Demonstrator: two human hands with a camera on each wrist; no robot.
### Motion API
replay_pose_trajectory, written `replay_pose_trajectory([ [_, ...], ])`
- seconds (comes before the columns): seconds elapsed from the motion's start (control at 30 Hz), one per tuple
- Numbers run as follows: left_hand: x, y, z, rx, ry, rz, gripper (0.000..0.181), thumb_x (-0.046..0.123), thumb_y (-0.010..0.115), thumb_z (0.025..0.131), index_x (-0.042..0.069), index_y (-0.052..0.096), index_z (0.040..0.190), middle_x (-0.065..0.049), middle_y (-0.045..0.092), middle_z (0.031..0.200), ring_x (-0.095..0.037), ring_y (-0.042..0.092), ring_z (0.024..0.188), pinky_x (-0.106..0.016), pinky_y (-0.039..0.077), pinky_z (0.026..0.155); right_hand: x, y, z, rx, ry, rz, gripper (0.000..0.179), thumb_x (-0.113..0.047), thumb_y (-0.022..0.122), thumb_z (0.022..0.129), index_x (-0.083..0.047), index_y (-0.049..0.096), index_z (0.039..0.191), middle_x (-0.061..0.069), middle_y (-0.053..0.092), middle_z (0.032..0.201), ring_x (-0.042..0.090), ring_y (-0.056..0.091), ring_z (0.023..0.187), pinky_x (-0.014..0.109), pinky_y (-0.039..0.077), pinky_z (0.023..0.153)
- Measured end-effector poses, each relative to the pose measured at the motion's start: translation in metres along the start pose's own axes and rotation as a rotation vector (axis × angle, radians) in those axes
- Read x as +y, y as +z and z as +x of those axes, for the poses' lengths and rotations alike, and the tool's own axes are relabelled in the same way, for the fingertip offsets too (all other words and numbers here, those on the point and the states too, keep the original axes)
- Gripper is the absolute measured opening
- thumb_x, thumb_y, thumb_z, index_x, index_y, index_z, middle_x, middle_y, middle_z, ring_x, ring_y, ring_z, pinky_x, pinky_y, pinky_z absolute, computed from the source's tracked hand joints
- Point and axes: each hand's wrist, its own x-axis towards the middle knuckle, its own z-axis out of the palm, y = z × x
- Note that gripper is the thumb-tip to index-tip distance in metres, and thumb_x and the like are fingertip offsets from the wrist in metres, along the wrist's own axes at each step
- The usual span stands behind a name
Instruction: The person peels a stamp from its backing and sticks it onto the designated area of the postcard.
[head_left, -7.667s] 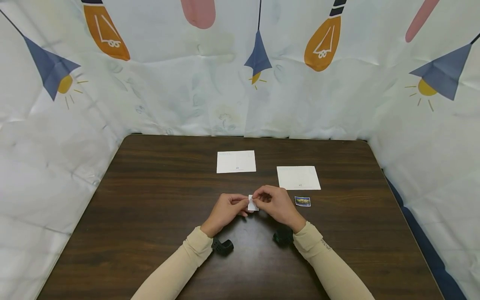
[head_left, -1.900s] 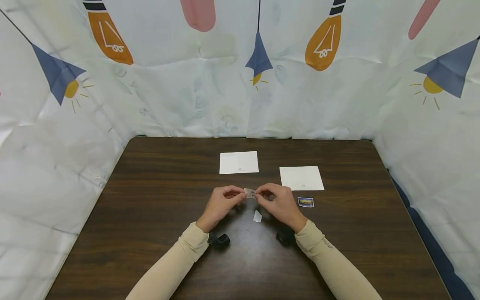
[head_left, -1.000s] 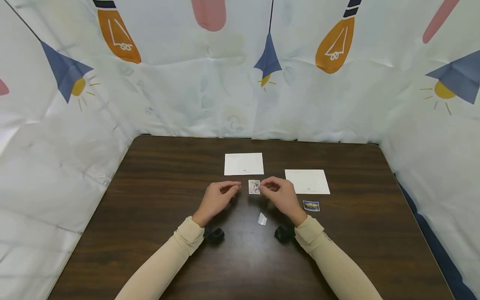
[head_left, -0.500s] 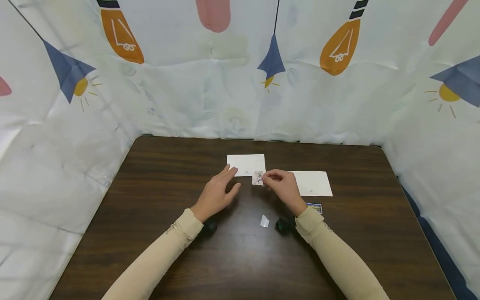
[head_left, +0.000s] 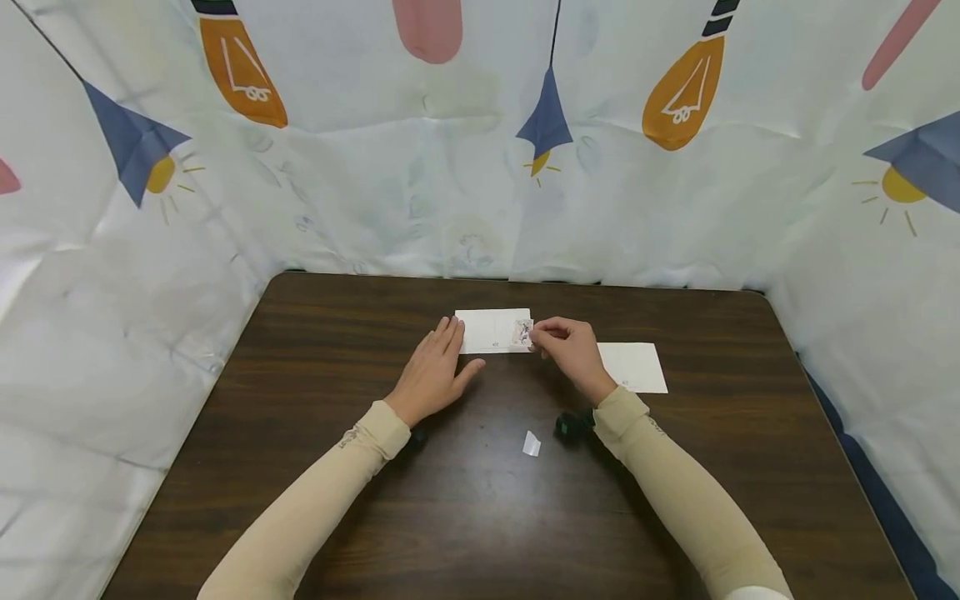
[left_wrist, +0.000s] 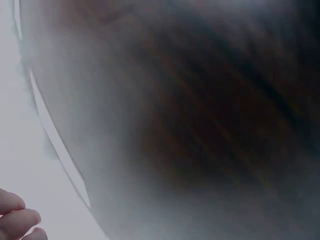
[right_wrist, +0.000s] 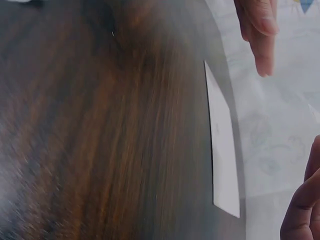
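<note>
Left grip [head_left: 435, 367], straight-fingered, likely steadies the card [head_left: 483, 331] at nine o'clock; right grip [head_left: 568, 348] pinches the slip [head_left: 521, 332] at three (perhaps sparing its face).

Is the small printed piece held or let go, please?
Held: in the head view, the right hand pinches the printed piece at its right edge. Whether it touches the farther white card, I cannot tell.

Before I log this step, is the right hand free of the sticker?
No, the right hand pinches the sticker by its right edge, over the farther white card.
</note>
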Motion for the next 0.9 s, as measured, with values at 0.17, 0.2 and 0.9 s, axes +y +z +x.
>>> replay_pose_trajectory([
  [0.17,-0.010,0.003,0.007,-0.059,-0.027,0.025,0.082,0.052,0.048,0.107,-0.007,0.027,0.160,-0.027,0.028,0.168,-0.041,0.025,0.160,-0.056,0.028,0.130,0.001,0.002,0.011,-0.016,0.035,0.003,0.019,-0.024,0.074,0.096,-0.007,0.078,0.103,0.011,0.079,0.088,0.025,0.068,0.074,0.038,0.061,0.074],
  [0.2,-0.011,0.003,0.008,-0.073,-0.033,0.028,0.082,0.052,0.048,0.107,-0.008,0.026,0.160,-0.027,0.027,0.169,-0.041,0.024,0.160,-0.056,0.027,0.130,0.002,0.002,0.013,-0.016,0.045,0.006,0.020,-0.024,0.074,0.096,-0.006,0.078,0.103,0.013,0.079,0.089,0.028,0.069,0.076,0.037,0.061,0.074],
  [0.9,-0.013,0.001,0.047,-0.326,-0.076,0.068,0.074,0.043,0.040,0.112,-0.005,0.015,0.163,-0.024,0.013,0.173,-0.036,0.012,0.164,-0.052,0.018,0.134,0.009,-0.005,0.052,-0.043,0.200,-0.014,0.024,-0.019,0.069,0.098,0.001,0.075,0.111,0.011,0.077,0.097,0.010,0.074,0.079,0.027,0.061,0.074],
])
